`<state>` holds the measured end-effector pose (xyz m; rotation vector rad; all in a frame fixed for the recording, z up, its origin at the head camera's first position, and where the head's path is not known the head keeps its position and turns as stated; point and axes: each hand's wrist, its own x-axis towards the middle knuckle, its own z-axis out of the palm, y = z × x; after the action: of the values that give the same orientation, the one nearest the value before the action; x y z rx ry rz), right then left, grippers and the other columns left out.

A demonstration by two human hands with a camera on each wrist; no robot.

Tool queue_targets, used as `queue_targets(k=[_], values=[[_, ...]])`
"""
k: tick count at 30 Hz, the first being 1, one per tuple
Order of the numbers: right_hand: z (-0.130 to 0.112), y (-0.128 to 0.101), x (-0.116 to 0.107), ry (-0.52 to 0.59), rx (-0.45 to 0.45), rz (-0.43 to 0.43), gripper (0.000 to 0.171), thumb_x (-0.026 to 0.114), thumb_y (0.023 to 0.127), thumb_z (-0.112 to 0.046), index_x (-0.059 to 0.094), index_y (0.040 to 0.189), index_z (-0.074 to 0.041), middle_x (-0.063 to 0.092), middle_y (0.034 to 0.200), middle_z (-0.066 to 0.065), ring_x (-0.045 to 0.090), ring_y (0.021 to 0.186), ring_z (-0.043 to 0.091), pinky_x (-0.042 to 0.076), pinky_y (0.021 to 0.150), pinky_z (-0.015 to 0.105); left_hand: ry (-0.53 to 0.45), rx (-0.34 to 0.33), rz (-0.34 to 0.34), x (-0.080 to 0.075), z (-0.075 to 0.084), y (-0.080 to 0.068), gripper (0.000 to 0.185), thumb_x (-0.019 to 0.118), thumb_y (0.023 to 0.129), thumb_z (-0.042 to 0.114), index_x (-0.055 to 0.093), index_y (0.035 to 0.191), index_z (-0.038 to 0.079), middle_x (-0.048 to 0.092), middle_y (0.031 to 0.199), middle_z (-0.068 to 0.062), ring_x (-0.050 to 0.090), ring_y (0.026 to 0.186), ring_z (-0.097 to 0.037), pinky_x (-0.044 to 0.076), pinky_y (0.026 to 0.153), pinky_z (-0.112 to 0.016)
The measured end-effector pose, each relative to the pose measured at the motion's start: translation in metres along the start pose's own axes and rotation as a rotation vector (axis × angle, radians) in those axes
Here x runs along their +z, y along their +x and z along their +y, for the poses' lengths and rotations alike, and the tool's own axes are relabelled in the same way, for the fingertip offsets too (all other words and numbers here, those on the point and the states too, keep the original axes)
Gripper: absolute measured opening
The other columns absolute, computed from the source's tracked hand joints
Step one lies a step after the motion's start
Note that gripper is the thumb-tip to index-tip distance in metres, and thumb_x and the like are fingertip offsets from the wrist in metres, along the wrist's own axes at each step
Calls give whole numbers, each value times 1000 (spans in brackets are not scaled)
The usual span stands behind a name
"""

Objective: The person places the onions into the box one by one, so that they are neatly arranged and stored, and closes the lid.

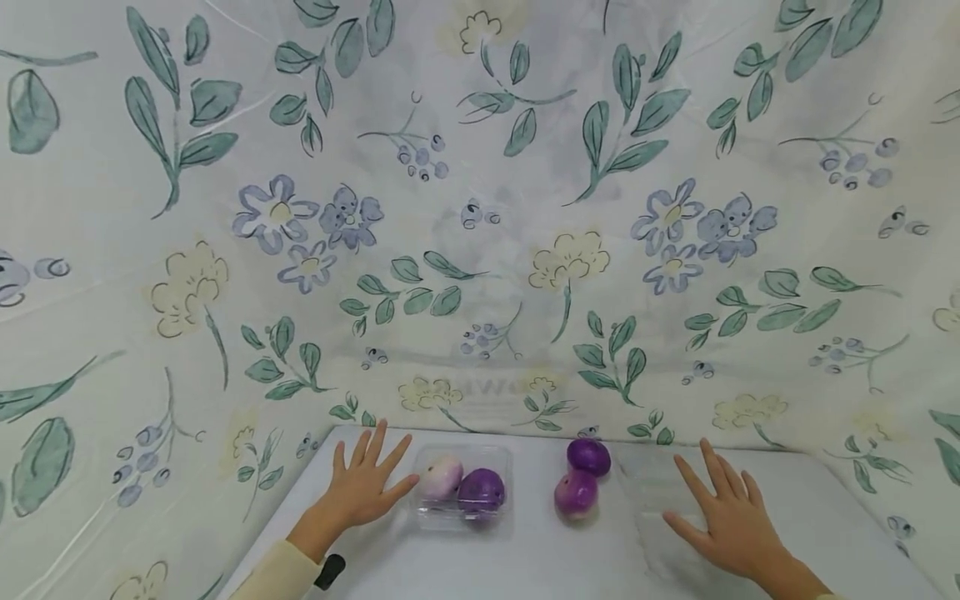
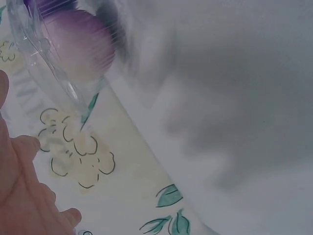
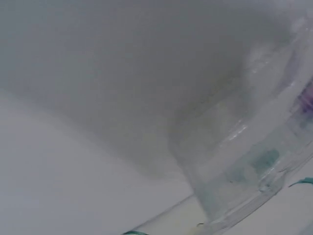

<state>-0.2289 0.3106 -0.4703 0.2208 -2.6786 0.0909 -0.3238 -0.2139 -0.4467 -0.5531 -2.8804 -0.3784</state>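
**A:** Item one?

**B:** Clear plastic clamshell tray (image 1: 463, 500) — thin, glossy, rounded corners, ribbed wall as the left wrist view shows it (image 2: 49, 63). It sits on the white tabletop (image 1: 525, 567), smooth and matte. Inside lie two round turnips: a pale pinkish-white one (image 1: 440, 477) to the left, a deep purple one (image 1: 482, 490) to the right, touching each other.

**A:** And the hand by it?

**B:** Left hand (image 1: 365, 486) lies flat on the table, fingers straight and fanned, gripping nothing. The thumb tip reaches just beside the tray's left wall; whether it touches I cannot tell. A cream sleeve (image 1: 277, 575) covers the forearm.

**A:** Item two?

**B:** Two loose turnips, between the hands, standing on the bare table. The farther one is dark purple (image 1: 588, 456), the nearer one pink-purple with a paler base (image 1: 576, 493) — both smooth-skinned, squat and globe-shaped, touching.

**A:** Item three?

**B:** A second clear plastic piece (image 1: 660, 500), flat and nearly invisible against the table, just right of the loose turnips. The right wrist view shows its curved transparent edge (image 3: 234, 161), blurred.

**A:** The right hand?

**B:** Right hand (image 1: 727, 521) is spread, palm down, fingers straight, resting on that clear plastic and holding nothing.

**A:** Surroundings?

**B:** A draped cloth backdrop (image 1: 480, 208), cream, printed with green leaves, blue flowers and yellow blooms.
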Motion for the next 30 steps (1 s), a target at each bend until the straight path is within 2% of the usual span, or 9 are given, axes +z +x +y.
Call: queue_targets(k=[9, 15, 18, 24, 30], values=[[17, -21, 4, -3, 39, -10, 78, 61, 88, -63, 45, 148, -15, 24, 159, 23, 39, 132, 44, 28, 99, 73, -16, 6, -47, 5, 11, 8, 71, 46, 98, 59, 32, 155, 19, 1, 165, -23, 5, 149, -51, -8, 110, -76], [22, -22, 5, -2, 35, 17, 76, 62, 88, -61, 46, 147, -15, 28, 156, 23, 41, 130, 44, 29, 98, 74, -15, 59, 5, 5, 21, 18, 70, 49, 97, 57, 36, 154, 18, 7, 164, -25, 11, 148, -52, -3, 109, -77], [23, -21, 5, 8, 28, 11, 76, 60, 89, -60, 44, 148, -15, 25, 158, 22, 38, 131, 44, 26, 99, 75, -3, 74, 0, 1, 31, 24, 70, 48, 97, 58, 33, 155, 20, 5, 165, -24, 9, 149, -50, -4, 110, -76], [24, -27, 8, 74, 64, -87, 82, 59, 91, -60, 39, 150, -8, 22, 159, 27, 39, 131, 52, 32, 96, 75, 25, 123, -48, -3, 63, 37, 73, 44, 96, 62, 30, 156, 22, 5, 166, -21, 7, 151, -46, -3, 112, -74], [26, -30, 11, 244, 144, -247, 100, 60, 89, -62, 22, 153, 5, 15, 157, 37, 32, 132, 63, 40, 90, 74, 30, 188, -96, -2, 106, 48, 74, 39, 96, 67, 25, 158, 28, 3, 167, -16, 5, 153, -43, -2, 115, -72]])
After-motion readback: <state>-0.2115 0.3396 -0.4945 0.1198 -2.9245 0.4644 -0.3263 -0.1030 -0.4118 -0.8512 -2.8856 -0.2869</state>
